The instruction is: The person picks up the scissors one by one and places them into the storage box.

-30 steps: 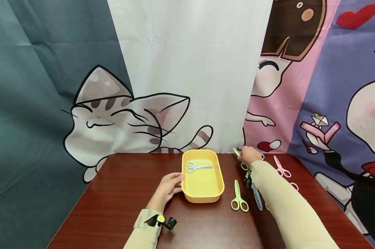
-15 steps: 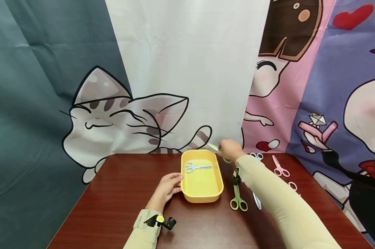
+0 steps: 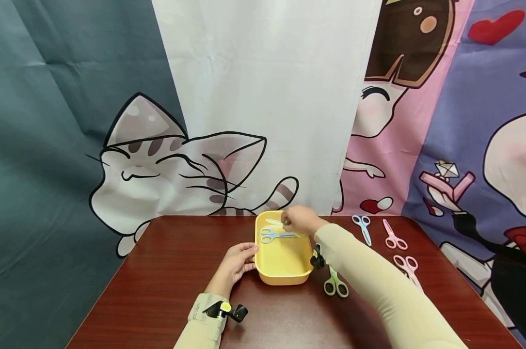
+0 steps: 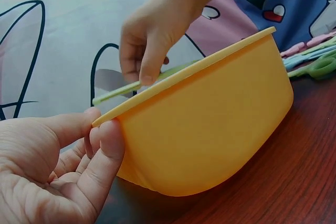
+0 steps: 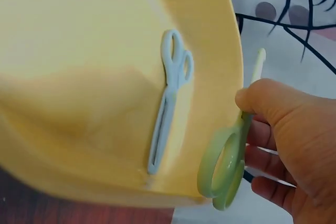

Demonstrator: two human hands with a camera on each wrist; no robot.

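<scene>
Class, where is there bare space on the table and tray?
Bare: tabletop left of the left hand; the tray between its blue scissors and near wall. Crowded: the tray's far end around the right hand; tabletop right of the tray with more scissors.

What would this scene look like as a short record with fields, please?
Left hand: grips the left side of the yellow bin
Right hand: holds green scissors at the bin's far end
Lying in bin: blue scissors
On table, right of bin: second green pair, second blue pair, two pink pairs
Partly hidden: second green pair, behind the right arm
</scene>
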